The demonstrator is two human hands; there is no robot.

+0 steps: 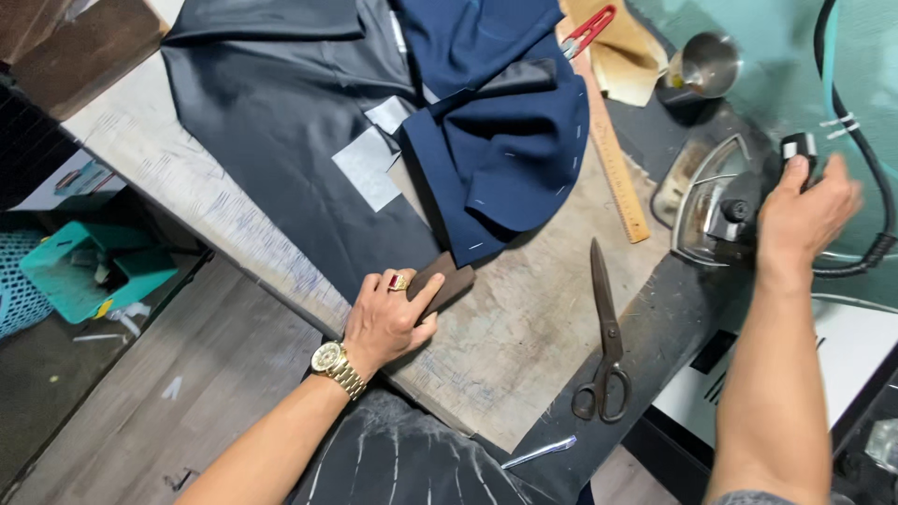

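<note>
My left hand (388,318), with a ring and a gold watch, grips a small dark brown block (447,281) on the worn worktable (524,327), just below the tip of a navy blue garment piece (505,140). A dark grey fabric panel (290,140) with pale patches lies to the left of it. My right hand (804,215) is at the far right, its fingers closing around the black handle of a metal iron (716,201) that rests tilted on a dark mat. Black tailor's scissors (606,337) lie between the two hands.
A wooden ruler (613,150) lies along the navy cloth. Red-handled snips (587,33), tan cloth and a steel cup (706,65) sit at the back. A black cord (865,178) loops at the right. Teal bins (94,271) stand on the floor to the left.
</note>
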